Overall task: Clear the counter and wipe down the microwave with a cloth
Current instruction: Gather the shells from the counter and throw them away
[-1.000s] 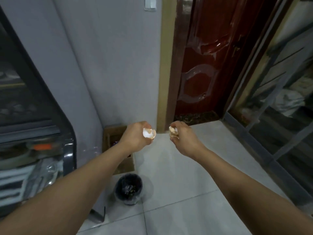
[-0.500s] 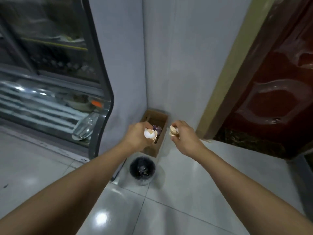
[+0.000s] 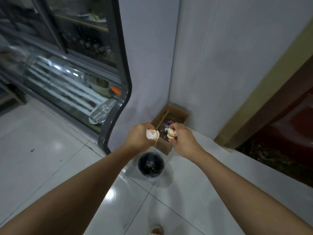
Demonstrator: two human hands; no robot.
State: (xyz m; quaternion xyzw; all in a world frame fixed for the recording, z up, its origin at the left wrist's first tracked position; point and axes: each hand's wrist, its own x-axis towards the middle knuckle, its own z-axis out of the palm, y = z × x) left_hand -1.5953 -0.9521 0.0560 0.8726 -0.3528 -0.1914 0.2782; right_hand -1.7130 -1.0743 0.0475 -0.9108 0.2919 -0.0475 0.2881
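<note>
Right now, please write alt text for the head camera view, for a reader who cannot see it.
Two bare arms reach forward; the left hand holds an eggshell half, the right hand holds another shell piece. On the tiled floor below stand a black-lined bin and an open cardboard box in the wall corner.

You are in a small food shop or eatery: a curved-glass display case (image 3: 71, 85) holds dishes, beside a plain wall corner, glossy tiled floor (image 3: 33, 150), bin (image 3: 150, 164) and cardboard box (image 3: 176, 114).
</note>
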